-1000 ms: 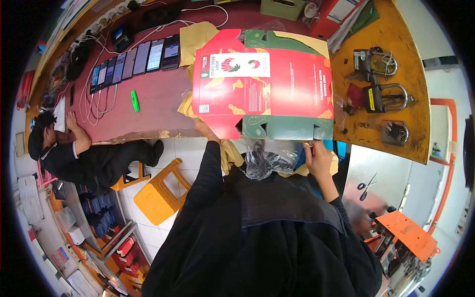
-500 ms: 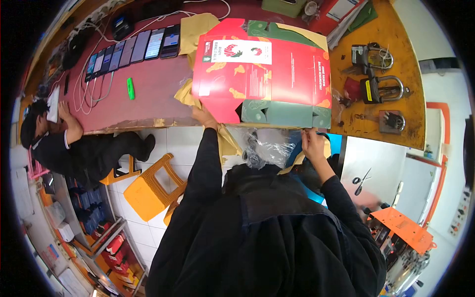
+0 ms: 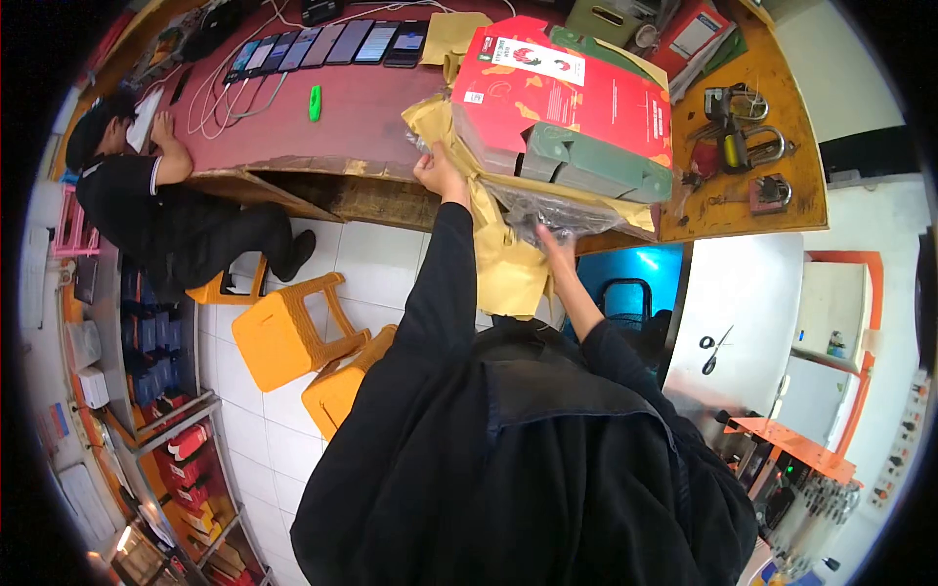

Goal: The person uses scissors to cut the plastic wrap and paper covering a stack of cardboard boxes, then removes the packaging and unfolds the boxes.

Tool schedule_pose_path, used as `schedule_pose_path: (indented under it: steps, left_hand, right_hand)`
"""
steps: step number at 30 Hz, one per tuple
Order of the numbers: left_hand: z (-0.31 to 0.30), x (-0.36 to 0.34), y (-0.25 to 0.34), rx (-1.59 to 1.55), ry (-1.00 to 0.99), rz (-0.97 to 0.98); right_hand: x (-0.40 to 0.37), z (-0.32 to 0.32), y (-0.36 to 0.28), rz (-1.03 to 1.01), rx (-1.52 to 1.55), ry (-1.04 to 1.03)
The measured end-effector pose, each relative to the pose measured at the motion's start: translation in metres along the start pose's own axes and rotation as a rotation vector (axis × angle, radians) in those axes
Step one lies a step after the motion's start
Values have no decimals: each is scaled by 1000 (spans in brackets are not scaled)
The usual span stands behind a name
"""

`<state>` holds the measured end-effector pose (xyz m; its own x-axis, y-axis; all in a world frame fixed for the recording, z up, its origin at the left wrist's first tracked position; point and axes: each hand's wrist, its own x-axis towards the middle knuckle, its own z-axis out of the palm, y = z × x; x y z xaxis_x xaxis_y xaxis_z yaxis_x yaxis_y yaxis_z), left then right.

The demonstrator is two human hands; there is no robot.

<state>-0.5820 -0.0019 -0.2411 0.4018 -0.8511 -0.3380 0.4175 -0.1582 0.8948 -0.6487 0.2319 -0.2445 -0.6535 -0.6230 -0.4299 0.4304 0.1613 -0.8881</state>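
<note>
A red and green cardboard box (image 3: pixel 576 98) lies on the table's front edge, its green front flaps folded down. Brown paper (image 3: pixel 503 259) and clear plastic wrap (image 3: pixel 562 212) hang beneath and in front of it. My left hand (image 3: pixel 442 173) is closed on the brown paper at the box's left front corner. Against the plastic wrap under the box's front is my right hand (image 3: pixel 555 244), its thumb up and its other fingers hidden behind the wrap.
Several phones (image 3: pixel 322 46) with white cables and a green marker (image 3: pixel 315 103) lie on the red table (image 3: pixel 264 127). Padlocks (image 3: pixel 770 193) rest at the right. A person (image 3: pixel 147 195) leans at the left, near orange stools (image 3: pixel 278 337). Scissors (image 3: pixel 716 352) lie on a metal surface.
The view has shifted. The box's front flaps now bend down, and more brown paper hangs below it. My right hand has moved left, from the box's right front edge to the plastic wrap.
</note>
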Motion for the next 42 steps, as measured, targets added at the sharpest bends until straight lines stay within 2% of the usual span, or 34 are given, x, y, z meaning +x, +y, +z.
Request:
schedule_pose_path:
  steps: [1, 2, 3, 4, 6, 8, 10, 11, 12, 14, 15, 16, 17, 18, 20, 21, 22, 23, 24, 25, 26, 27, 28, 30, 31, 32, 34, 36, 38, 39, 40, 42]
  left_hand:
    - [-3, 9, -7, -49, -2, -42]
    - [-5, 14, -15, -55, 9, -38]
    - [-6, 8, -14, -179, -5, -123]
    - [-5, 2, -12, -308, -20, -205]
    - [-2, -6, -6, -352, 21, -233]
    - [0, -12, 0, -428, 73, -284]
    - [1, -8, -7, -503, 34, -307]
    - [2, -12, -7, -494, 59, -311]
    - [3, -13, -8, -487, 85, -316]
    - [4, -16, -5, -427, 120, -353]
    - [5, -18, -6, -267, 178, -309]
    - [4, -17, -10, -100, 232, -268]
    - [0, -12, -14, 92, 112, -193]
    - [-4, -6, -11, 79, 128, -196]
    - [-32, 5, 3, 204, -398, -92]
    - [-51, -7, 35, 230, -496, -120]
    - [-76, -12, 55, 457, -521, -3]
    - [-98, -27, 69, 580, -527, 45]
    - [-119, -42, 58, 621, -511, 133]
    - [-140, -70, 67, 601, -578, 168]
    - [-153, -92, 66, 585, -625, 276]
    - [-157, -108, 48, 709, -632, 441]
    - [-151, -111, 54, 710, -617, 433]
    - [-137, -113, 74, 422, -529, 398]
    - [-130, -100, 69, 532, -447, 601]
    - [-123, -89, 63, 527, -432, 598]
    - [-104, -74, 51, 442, -501, 463]
    - [-85, -69, 41, 459, -414, 508]
    - [-70, -68, 31, 512, -277, 327]
    - [-66, -67, 29, 471, -236, 278]
    - [-69, -68, 23, 467, -245, 279]
    - [-88, -60, 14, 713, -523, 425]
  right_hand:
    - [4, 12, -7, -3, -6, -11]
    - [7, 27, -12, 82, 47, -64]
    - [6, 40, -17, 173, 99, -116]
    - [6, 52, -21, 178, 91, -128]
    - [7, 72, -29, 298, 205, -166]
    - [27, 83, -5, 271, 188, -159]
    - [56, 91, 27, 457, 318, -416]
    - [55, 90, 32, 369, 292, -368]
    - [22, 103, -8, 440, 107, -147]
    - [47, 93, -7, 477, 354, -610]
    - [41, 98, -15, 407, 207, -412]
    - [55, 97, -5, 335, 218, -387]
    - [72, 92, 0, 387, 149, -361]
    - [93, 82, 14, 436, 78, -335]
    - [118, 71, 56, 382, 122, -284]
    - [127, 73, 66, 322, 181, -228]
    - [109, 86, 47, 329, 157, -248]
    - [68, 105, 12, 260, 232, -160]
    - [43, 120, -10, 191, 305, -72]
    - [60, 120, 2, 271, 261, 30]
    - [89, 99, 39, 397, 324, -192]
    - [68, 113, 20, 348, 200, -123]
    - [43, 127, -4, 294, 79, -55]
    - [37, 131, -6, 253, -14, -31]
    - [37, 130, -6, 203, -96, 0]
    - [36, 129, -5, 203, -109, -9]
    - [25, 132, -13, 288, -119, 63]
    - [19, 128, -27, 320, -192, 74]
    - [34, 119, -30, 402, 78, -115]
    - [45, 114, -29, 415, -69, -133]
    - [55, 105, -24, 409, -65, -127]
    - [74, 101, -17, 476, -59, -166]
